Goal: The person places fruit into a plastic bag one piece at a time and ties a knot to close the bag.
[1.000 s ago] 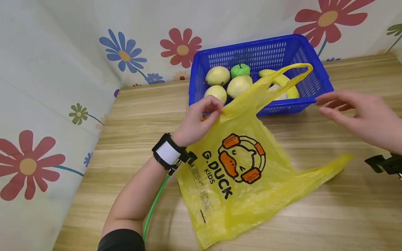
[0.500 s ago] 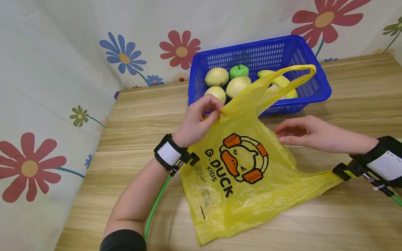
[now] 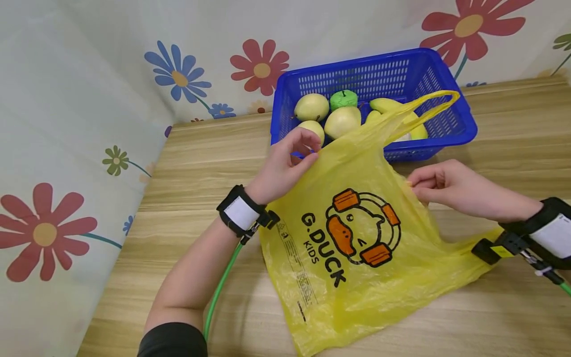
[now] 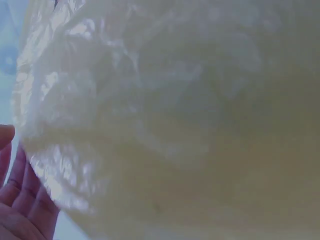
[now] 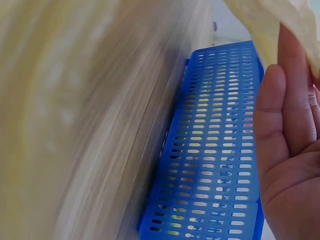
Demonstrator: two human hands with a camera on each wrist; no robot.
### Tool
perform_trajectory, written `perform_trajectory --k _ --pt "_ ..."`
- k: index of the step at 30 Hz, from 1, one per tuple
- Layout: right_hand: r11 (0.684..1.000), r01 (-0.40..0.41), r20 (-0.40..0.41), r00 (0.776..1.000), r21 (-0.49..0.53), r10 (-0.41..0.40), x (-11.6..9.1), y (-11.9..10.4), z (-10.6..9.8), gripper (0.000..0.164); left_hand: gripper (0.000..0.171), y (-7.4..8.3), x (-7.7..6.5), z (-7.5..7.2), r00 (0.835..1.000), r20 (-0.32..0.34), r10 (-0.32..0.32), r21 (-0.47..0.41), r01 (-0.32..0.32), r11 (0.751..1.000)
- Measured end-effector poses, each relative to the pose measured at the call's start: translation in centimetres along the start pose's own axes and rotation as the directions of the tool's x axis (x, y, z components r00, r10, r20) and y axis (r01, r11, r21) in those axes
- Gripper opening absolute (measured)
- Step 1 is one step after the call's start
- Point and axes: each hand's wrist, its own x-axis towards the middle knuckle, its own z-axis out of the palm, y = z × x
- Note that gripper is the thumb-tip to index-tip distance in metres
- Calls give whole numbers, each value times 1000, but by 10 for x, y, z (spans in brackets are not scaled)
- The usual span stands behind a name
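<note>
A yellow plastic carrier bag (image 3: 379, 297) printed with a cartoon duck lies flat, one handle loop reaching over the basket. My left hand (image 3: 285, 163) pinches its upper left edge between thumb and fingertips. On the opposite side, my right hand (image 3: 452, 186) pinches the bag's edge below the raised handle. The second handle passes beneath the right wrist camera. In the left wrist view the bag (image 4: 150, 100) fills most of the frame and hides the left fingertips. The right wrist view catches the right hand (image 5: 295, 140) with thin yellow film at its fingers.
Behind the bag stands a blue perforated basket (image 3: 352, 69). Inside it lie several pale yellow-green fruits (image 3: 342, 122), a green apple-like fruit (image 3: 343, 100) and bananas (image 3: 418, 128), partly covered by the bag. The wooden table (image 3: 200, 158) meets a flower-printed cloth (image 3: 111, 64) at the back and left.
My right hand has come in from the right, down to the bag's right edge, and now pinches it. The bag has shifted slightly right. My left hand has stayed at its edge.
</note>
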Motion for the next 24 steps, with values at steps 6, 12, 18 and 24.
perform_trajectory --k 6,12,18,24 --pt "994 -96 -24 995 58 97 -5 -5 -6 19 17 32 4 3 967 -17 255 264 -241 934" --pt "991 -59 -59 996 122 67 -4 -12 0 20 22 69 15 31 968 248 27 177 -73 981" --pt "997 -37 -106 993 74 45 0 -20 15 21 59 63 27 57 895 336 -295 254 216 943" --pt "999 9 -127 992 53 -2 3 -28 22 13 52 51 22 64 895 346 -281 204 221 954"
